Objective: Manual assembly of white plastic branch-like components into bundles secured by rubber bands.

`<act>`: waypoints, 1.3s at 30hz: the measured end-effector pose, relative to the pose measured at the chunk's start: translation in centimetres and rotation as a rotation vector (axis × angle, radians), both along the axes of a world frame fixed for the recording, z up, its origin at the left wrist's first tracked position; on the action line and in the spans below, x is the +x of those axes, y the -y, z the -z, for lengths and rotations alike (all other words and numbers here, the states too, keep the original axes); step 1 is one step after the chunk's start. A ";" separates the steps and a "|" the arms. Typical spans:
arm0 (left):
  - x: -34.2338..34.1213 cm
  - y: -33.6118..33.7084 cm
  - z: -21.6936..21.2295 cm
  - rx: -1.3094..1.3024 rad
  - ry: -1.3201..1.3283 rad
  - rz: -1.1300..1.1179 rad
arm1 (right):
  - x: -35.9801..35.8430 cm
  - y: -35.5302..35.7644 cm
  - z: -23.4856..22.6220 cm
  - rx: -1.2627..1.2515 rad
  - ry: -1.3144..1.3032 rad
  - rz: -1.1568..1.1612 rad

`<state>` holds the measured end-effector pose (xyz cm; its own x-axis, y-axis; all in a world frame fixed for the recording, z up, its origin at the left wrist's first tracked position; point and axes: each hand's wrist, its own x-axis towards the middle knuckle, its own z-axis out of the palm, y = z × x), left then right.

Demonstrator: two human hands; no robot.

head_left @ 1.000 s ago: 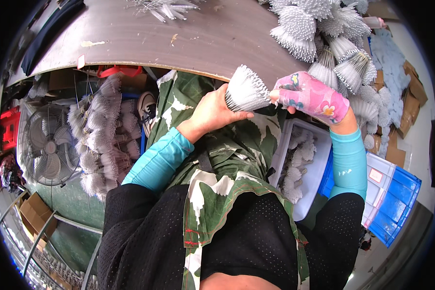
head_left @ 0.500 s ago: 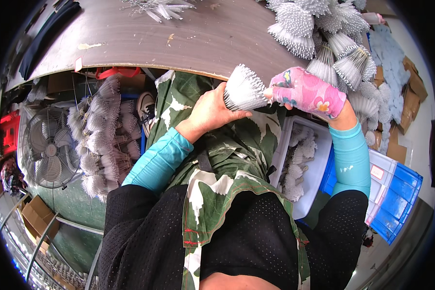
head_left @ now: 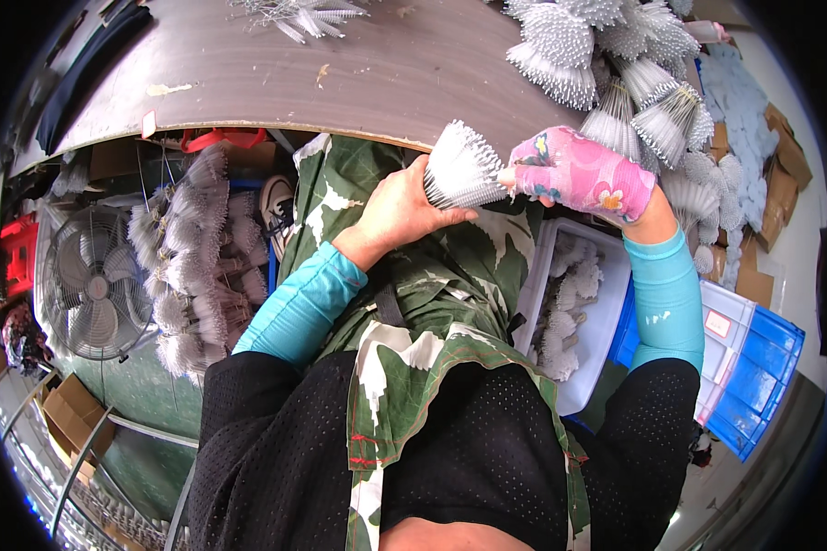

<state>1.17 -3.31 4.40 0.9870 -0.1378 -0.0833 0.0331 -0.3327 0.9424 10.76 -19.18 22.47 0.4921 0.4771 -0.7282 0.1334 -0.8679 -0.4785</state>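
Centrally, my left hand [head_left: 397,209] held a bundle of thin white brushes [head_left: 462,168], its fingers curled around the near side, beside the edge of the surface [head_left: 386,78]. My right hand [head_left: 560,170], in a pink flowered glove [head_left: 606,182], met the bundle's right edge, fingers narrow; whether they gripped a brush I could not tell. Similar bundles [head_left: 553,48] lay at upper right.

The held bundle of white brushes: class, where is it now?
In the head view, above centre: the brush bundle is in the left hand, with the pink-gloved right hand at its right side, by the near edge of the brown table.
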 end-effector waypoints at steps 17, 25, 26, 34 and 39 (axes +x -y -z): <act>0.0 -0.1 0.0 0.031 0.023 0.005 | 0.3 -0.3 0.1 -0.016 -0.002 -0.051; 0.1 -0.2 -0.8 0.021 -0.067 0.033 | 0.2 -0.8 -1.5 -0.065 0.096 -0.187; 0.1 -0.2 -0.7 0.018 -0.066 0.032 | 0.4 -0.6 -1.4 -0.058 0.149 -0.307; 0.1 -0.2 -0.9 0.022 -0.064 0.038 | -0.3 -0.7 -0.6 0.064 0.452 -0.488; 0.1 -0.3 -0.8 0.055 -0.063 0.042 | -0.3 -1.0 -0.2 -0.013 0.453 -0.529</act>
<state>1.28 -3.01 5.25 0.9730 -0.1726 -0.1534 0.0765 -0.3859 0.9194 10.43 -18.17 22.66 0.4522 0.7294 -0.5134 0.7241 -0.6363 -0.2662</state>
